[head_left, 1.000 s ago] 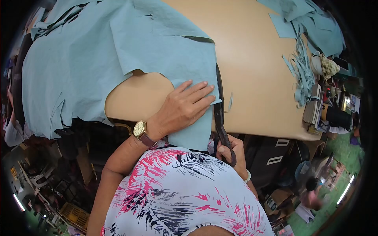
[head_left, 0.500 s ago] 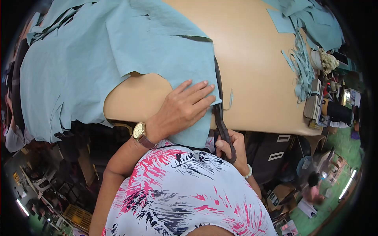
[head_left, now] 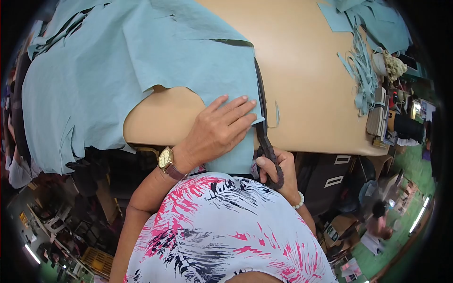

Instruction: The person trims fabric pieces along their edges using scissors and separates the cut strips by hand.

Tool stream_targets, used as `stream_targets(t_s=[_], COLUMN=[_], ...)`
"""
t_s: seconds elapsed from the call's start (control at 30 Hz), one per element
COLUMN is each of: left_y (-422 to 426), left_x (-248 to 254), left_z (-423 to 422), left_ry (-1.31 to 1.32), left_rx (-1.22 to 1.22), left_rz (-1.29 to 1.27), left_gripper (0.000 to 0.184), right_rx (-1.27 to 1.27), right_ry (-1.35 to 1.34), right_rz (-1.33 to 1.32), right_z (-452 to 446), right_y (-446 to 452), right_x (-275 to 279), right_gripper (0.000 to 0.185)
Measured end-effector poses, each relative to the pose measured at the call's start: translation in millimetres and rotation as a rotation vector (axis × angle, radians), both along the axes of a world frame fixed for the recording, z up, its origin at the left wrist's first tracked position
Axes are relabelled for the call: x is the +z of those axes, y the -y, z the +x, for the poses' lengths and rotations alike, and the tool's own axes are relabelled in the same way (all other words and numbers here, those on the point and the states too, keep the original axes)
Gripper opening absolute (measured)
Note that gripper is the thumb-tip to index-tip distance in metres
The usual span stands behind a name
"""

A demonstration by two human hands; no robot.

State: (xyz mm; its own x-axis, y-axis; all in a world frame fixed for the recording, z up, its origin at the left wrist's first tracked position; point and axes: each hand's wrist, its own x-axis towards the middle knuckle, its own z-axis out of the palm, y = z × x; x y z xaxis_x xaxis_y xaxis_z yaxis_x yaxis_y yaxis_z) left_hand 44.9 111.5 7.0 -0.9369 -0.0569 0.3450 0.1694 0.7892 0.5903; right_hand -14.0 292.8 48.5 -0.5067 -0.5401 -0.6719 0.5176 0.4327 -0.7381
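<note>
A large light blue sheet (head_left: 188,61), looking like leather or thick cloth, lies over the left part of the table. It has a big rounded cut-out and slits along its edges. My left hand (head_left: 219,123) rests flat on the sheet near its right edge, fingers slightly spread. Large dark scissors (head_left: 265,141) with wrapped handles are gripped in my right hand (head_left: 284,172) at the table's front edge. Their blades run along the sheet's right edge, partly hidden by it. A narrow blue strip edge folds up beside my left fingertips.
The tan tabletop (head_left: 311,94) bears a thin blue scrap (head_left: 277,114). At the right lie a heap of blue strips (head_left: 363,89), more blue sheets (head_left: 377,23), a white cup (head_left: 379,63) and stacked books or pads (head_left: 377,115). Another person (head_left: 379,221) sits far off at lower right.
Slightly more of the scissor blade shows beyond the sheet's right edge. My left hand stays in place on the sheet; the whole view has shifted a little.
</note>
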Motion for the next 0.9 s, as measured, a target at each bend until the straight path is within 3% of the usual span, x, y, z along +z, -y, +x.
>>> stream_targets(t_s=[0.13, 0.33, 0.43, 0.53, 0.63, 0.73, 0.9], left_y=[14, 71, 104, 129, 151, 152, 127], left_x=[13, -5, -5, 4, 0, -6, -9], left_z=[0, -62, -104, -145, -175, -185, -148], left_ry=[0.097, 0.007, 0.081, 0.192, 0.182, -0.100, -0.101], left_rx=[-0.035, 0.212, 0.293, 0.331, 0.340, 0.414, 0.180], left_rz=[0.147, -0.268, -0.513, -0.591, -0.535, -0.383, -0.243], left_gripper=[0.023, 0.023, 0.027, 0.038, 0.047, 0.052, 0.059], right_rx=[0.006, 0.033, 0.070, 0.078, 0.099, 0.097, 0.036], right_ry=[-0.003, -0.010, 0.006, 0.022, 0.022, 0.046, 0.093], right_rz=[0.050, -0.004, -0.012, -0.034, -0.049, -0.053, -0.068], right_z=[2, -1, -3, -5, -8, -8, -2], right_y=[-1, -4, -6, -7, -8, -7, -8], right_x=[1, 0, 0, 0, 1, 2, -1], right_gripper=[0.023, 0.023, 0.024, 0.022, 0.021, 0.021, 0.021])
